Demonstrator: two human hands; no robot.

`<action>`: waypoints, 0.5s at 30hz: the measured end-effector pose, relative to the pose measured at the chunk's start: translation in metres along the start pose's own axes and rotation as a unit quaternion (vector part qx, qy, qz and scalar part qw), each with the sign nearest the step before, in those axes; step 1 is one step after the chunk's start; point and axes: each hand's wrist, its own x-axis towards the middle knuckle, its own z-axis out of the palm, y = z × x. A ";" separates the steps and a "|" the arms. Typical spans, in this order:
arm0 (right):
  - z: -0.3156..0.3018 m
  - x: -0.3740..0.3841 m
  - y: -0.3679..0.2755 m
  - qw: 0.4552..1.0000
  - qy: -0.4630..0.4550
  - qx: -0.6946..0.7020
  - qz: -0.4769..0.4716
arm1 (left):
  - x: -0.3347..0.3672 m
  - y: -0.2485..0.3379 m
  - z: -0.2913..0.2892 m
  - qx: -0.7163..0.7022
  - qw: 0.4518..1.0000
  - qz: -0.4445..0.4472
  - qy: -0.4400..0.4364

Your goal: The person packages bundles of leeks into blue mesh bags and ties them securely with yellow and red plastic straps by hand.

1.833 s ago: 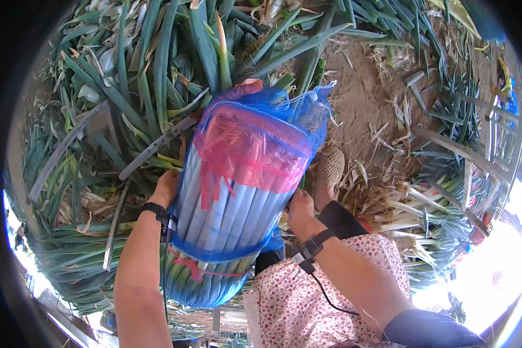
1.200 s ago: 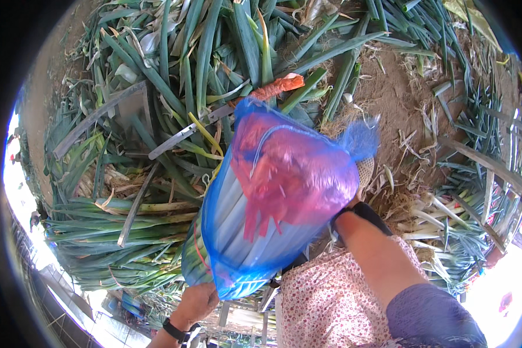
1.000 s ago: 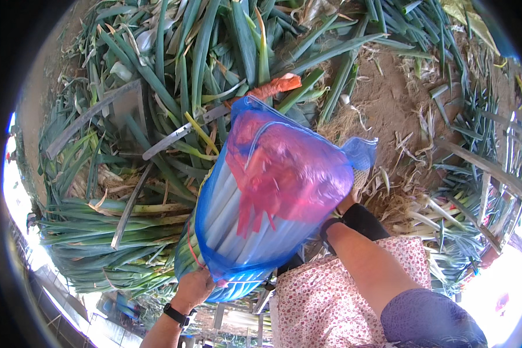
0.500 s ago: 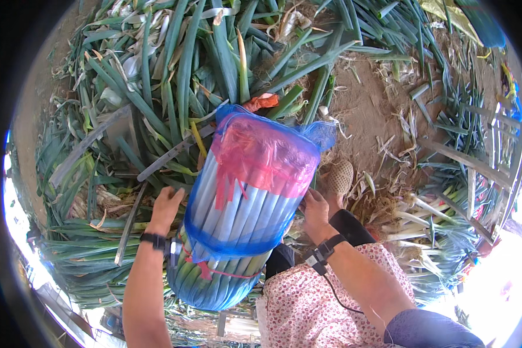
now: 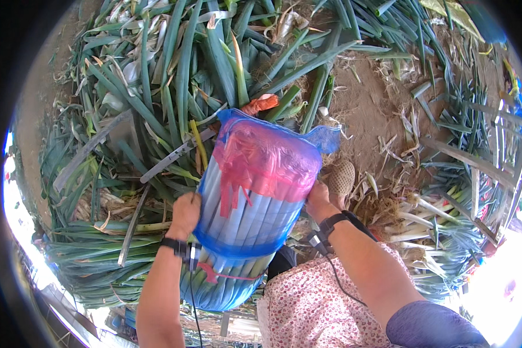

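Observation:
A thick bundle of long green onions (image 5: 246, 209) stands tilted in front of me, pale stems upward and greener part toward me. A translucent blue plastic bag (image 5: 252, 250) covers it, with red-pink film (image 5: 264, 153) over the far end and a pink tie (image 5: 210, 272) around the lower part. At the bundle's left side, my left hand (image 5: 187, 213) is closed on the bag's edge. My right hand (image 5: 319, 200) is closed at its right edge; its fingertips are partly hidden behind the bag.
Loose green onions (image 5: 185, 75) lie heaped beyond the bundle, and another pile (image 5: 110, 255) lies at left. Wooden slats (image 5: 174, 159) stick out among them. My shoe (image 5: 341, 177) rests on the dirt floor (image 5: 371, 104) at right. More onions (image 5: 429, 226) lie beside a slatted frame (image 5: 475, 165).
My left hand has moved right and closed on the bag's edge. My right hand has risen slightly along the other side. The bundle's lower end has shifted a little to the right.

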 end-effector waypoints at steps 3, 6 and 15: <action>0.044 -0.009 -0.106 0.900 -0.329 -0.241 0.154 | -0.092 -0.025 -0.036 -0.044 0.998 -0.049 -0.004; 0.019 0.020 -0.166 0.748 -0.497 -0.428 0.099 | -0.140 -0.013 -0.023 -0.041 0.999 -0.025 0.013; 0.020 -0.038 -0.107 0.611 -0.187 0.618 0.459 | -0.193 -0.014 0.016 -0.039 0.999 0.011 0.035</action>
